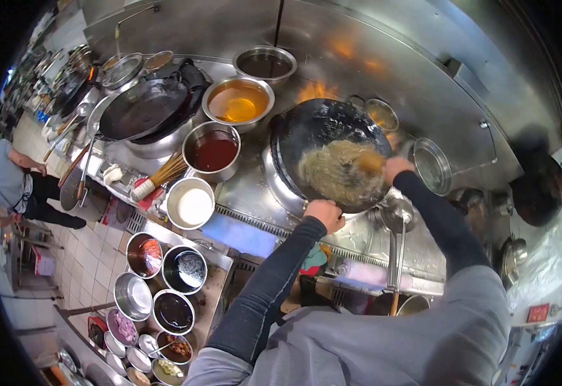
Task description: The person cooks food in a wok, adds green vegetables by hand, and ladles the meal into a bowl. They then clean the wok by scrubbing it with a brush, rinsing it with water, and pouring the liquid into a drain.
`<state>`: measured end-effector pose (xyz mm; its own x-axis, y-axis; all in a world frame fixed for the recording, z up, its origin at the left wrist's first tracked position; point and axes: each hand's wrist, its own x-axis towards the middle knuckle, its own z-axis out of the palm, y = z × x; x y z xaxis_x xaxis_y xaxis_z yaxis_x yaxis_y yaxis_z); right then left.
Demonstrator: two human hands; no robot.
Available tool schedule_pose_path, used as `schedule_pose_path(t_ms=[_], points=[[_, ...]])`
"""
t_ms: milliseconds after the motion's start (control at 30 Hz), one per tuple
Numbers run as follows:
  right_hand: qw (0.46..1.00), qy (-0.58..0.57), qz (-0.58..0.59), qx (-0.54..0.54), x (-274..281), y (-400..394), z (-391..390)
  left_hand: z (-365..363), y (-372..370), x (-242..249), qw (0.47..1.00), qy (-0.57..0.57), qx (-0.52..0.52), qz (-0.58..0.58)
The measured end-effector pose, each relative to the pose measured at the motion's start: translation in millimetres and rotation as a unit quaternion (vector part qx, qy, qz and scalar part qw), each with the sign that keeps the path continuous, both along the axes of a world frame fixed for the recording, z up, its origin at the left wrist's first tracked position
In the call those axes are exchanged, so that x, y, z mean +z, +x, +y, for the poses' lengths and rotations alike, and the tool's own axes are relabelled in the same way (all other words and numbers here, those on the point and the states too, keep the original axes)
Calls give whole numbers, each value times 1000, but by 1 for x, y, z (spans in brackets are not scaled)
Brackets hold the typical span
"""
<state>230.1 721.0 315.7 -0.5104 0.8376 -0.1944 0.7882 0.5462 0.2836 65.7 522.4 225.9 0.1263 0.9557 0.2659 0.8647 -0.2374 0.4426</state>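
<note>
At the bottom of the view, a person's grey-clad torso and two dark sleeves are reaching up toward a steel cooking range (255, 193). The left hand (325, 214) is closing around the near rim of a black wok (307, 132), gripping it at the edge closest to the body. The right hand (395, 168) is closing around the handle of a tool whose blurred end (366, 161) is dipping into the pale food (336, 172) filling the wok's lower right side; what kind of tool it is cannot be told. Left of the body, near the floor, a cluster of small round bowls (159, 289) is holding seasonings and sauces in dark, red and white tones. Just above them, a white-filled pot (191, 204) is sitting on the range edge, beside a bamboo brush (159, 177). Further back, a pot of dark red liquid (212, 151) is standing next to a basin of amber oil (238, 101), with a dark-filled bowl (265, 64) behind that. To the left, a second, empty wok (142, 108) is resting on another burner. Behind the held wok, orange flames (319, 90) are licking up and reflecting in the steel back wall. At the far left, another person in a grey top (4, 177) is bending over the tiled floor.
</note>
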Motion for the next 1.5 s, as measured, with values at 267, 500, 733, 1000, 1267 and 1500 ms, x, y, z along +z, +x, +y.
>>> schedule_pose_path(t_ms=[267, 500, 733, 1000, 1267, 1500], points=[[979, -29, 189, -64, -28, -43, -21, -1, -2, 4, 1000, -27, -7, 13], [995, 17, 97, -5, -24, -49, 75, 3, -2, -4, 999, 46, 5, -21], [920, -104, 378, 5, -59, -78, -70, -1, 7, -3, 997, 71, 25, 14], [852, -5, 492, -179, -78, -140, -32, -2, 5, 3, 996, -20, 42, 77], [977, -175, 113, 49, 17, 42, -36, 1, 1, -3, 998, 57, 26, 30], [967, 36, 206, -144, -50, -96, 7, -1, -6, -3, 998, 56, 8, 8]])
